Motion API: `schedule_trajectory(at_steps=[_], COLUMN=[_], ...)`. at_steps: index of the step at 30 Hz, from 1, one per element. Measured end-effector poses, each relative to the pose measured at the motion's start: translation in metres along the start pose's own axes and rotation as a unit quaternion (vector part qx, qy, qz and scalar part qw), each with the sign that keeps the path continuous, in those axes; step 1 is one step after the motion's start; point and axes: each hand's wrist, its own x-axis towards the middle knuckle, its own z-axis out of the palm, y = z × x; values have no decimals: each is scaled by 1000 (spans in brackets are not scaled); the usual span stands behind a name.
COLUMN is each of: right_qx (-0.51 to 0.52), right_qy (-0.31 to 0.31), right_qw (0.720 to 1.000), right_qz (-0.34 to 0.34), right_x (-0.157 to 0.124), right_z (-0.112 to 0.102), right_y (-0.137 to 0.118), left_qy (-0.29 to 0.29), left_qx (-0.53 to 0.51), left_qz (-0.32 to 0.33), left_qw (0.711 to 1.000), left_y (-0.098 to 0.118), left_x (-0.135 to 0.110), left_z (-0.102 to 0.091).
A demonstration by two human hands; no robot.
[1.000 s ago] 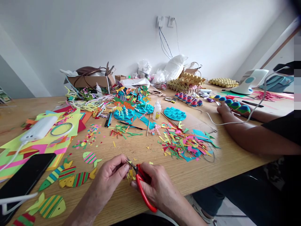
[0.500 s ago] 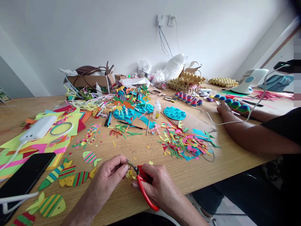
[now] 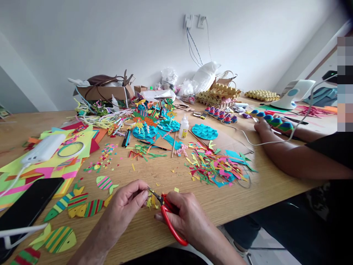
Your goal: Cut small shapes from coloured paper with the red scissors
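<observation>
My right hand (image 3: 189,217) is wrapped round the red handles of a pair of scissors (image 3: 172,226). Their narrow metal blades point up and left, reaching the fingertips of my left hand (image 3: 128,202). Those fingers are pinched together, and whatever they hold is too small or hidden to name. Small yellow paper scraps (image 3: 151,201) lie on the table just below the blade tips. Left of my left hand are several striped paper fish, among them a pink and green one (image 3: 104,183) and a green and yellow one (image 3: 60,240).
A black phone (image 3: 30,206) and a white power bank (image 3: 44,147) lie at left by coloured paper sheets. Paper clippings (image 3: 217,163), a glue bottle (image 3: 184,128) and a blue scalloped piece (image 3: 204,131) lie ahead. At right, a co-worker's arm (image 3: 281,154) reaches to a painted egg-carton strip (image 3: 275,121).
The view has shifted very slightly. My hands and the scissors keep nearly the same pose, with the blade tips still at my left fingertips.
</observation>
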Motion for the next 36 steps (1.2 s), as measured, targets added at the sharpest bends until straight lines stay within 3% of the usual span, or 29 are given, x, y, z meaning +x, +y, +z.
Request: schedule_trajectory(at_steps=[23, 27, 31, 36], right_qx=[-8, 39, 150, 228], right_qy=[-38, -31, 26, 70], right_qw=[999, 997, 985, 970], right_qz=[29, 56, 81, 51], right_x=[3, 4, 10, 19], right_z=[-8, -10, -5, 0], right_y=[2, 1, -1, -11], left_qy=[31, 42, 43, 28], left_qx=[-2, 2, 6, 31], left_qz=[-25, -36, -32, -5], left_qw=[999, 998, 999, 999], left_y=[-3, -4, 2, 4], left_x=[3, 5, 7, 7], left_z=[-3, -1, 4, 11])
